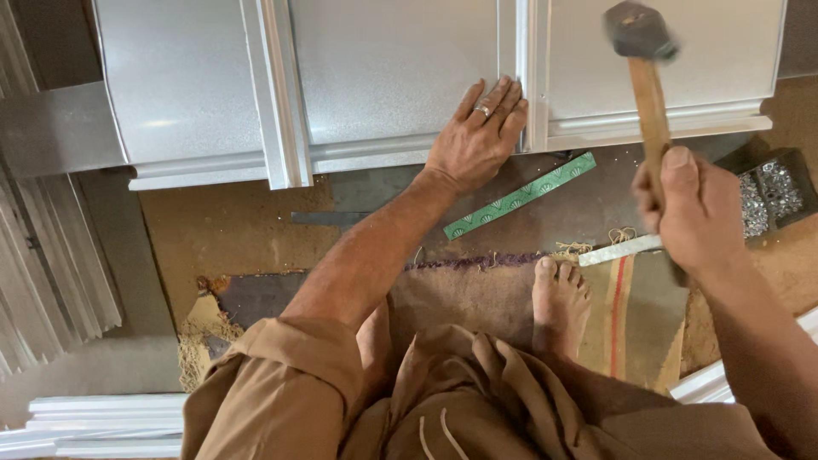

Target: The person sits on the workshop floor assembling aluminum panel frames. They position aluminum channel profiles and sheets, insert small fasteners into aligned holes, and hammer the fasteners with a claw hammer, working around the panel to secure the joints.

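Observation:
My left hand (479, 136) lies flat, fingers spread, on a large silvery panel (388, 64) framed with white moulded strips (274, 94), right beside a vertical strip (537, 77). A ring sits on one finger. My right hand (688, 209) is closed around the wooden handle of a hammer (648, 81), raised at the right, its dark metal head blurred near the top edge above the panel. My bare foot (560, 302) rests on a brown mat below.
A green patterned strip (520, 196) and a short white strip (620, 250) lie on the floor below the panel. A dark box of small shiny nails (771, 192) sits at right. More white mouldings (102, 422) lie at lower left, and ribbed metal sheets (47, 281) at left.

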